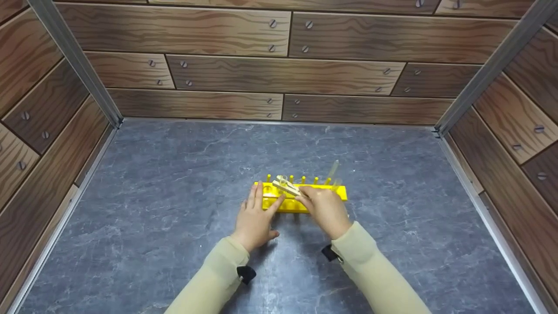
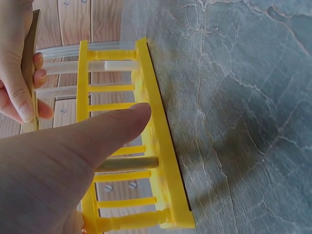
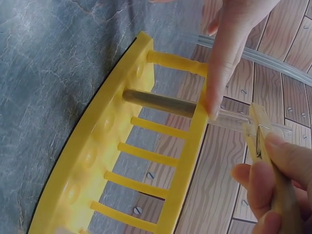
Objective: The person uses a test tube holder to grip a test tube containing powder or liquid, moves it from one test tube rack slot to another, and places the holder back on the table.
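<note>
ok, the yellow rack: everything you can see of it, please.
The yellow rack is a bright plastic test-tube rack: a base strip and a top strip with holes, joined by thin rods, with a row of pegs along its far edge. It stands upright on the grey marbled table, long side facing the person. The left hand rests on its left end with straight fingers. Clear tubes stand in it; one holds a brownish filling. The right hand grips a wooden clamp just above it.
</note>
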Demonstrator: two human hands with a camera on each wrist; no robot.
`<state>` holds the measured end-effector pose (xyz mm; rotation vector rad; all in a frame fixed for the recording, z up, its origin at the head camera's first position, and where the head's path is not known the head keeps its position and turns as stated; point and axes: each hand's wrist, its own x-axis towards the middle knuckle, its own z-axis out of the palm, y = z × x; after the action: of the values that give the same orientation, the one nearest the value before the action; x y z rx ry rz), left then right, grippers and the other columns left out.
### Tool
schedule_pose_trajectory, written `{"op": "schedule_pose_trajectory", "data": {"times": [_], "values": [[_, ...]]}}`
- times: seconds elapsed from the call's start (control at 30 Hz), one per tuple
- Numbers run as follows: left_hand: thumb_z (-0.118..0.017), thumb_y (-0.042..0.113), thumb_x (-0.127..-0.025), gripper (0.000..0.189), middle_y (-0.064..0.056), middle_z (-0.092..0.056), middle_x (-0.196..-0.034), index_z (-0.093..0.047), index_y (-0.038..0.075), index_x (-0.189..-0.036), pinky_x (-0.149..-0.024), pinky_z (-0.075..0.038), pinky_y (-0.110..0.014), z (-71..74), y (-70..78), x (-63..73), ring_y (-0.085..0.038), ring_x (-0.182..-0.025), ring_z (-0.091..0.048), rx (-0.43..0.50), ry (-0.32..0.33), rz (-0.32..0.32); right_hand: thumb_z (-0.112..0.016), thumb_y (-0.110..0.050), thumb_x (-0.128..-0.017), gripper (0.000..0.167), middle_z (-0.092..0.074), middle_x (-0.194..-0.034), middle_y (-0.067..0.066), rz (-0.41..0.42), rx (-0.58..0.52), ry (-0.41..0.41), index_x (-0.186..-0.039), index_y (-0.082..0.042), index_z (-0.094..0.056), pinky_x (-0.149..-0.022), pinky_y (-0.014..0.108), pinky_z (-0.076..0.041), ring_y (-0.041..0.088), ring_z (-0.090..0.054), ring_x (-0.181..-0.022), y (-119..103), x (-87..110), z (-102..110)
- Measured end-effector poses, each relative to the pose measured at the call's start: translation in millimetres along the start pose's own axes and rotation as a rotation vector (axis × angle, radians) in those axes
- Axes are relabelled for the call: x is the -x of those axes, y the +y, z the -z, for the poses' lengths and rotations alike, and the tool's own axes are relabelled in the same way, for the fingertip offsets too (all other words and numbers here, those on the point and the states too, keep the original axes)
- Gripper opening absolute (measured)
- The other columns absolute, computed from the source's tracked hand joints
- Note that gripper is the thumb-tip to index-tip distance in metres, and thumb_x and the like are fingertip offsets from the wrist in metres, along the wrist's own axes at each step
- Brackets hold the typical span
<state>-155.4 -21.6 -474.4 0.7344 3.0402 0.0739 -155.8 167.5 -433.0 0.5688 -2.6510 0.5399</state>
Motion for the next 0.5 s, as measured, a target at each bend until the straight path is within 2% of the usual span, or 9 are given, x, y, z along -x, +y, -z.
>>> {"op": "schedule_pose_trajectory", "data": {"times": [0.5], "values": [[-0.072, 0.055, -0.072, 0.091, -0.032, -0.009, -0.149, -0.029, 0.031, -0.147, -0.098, -0.036, -0.055, -0.1, -0.1, 0.3, -0.045, -0.136, -0.012, 0.035, 0.025, -0.003, -0.069, -0.020, -0.084, 0.022, -0.071, -0.087, 0.009, -0.012, -0.001, 0.009, -0.100, -0.004, -0.070, -0.060, 0.029, -0.054, 0.018, -0.067, -0.069, -3.4, -2.1, 4.2]]}}
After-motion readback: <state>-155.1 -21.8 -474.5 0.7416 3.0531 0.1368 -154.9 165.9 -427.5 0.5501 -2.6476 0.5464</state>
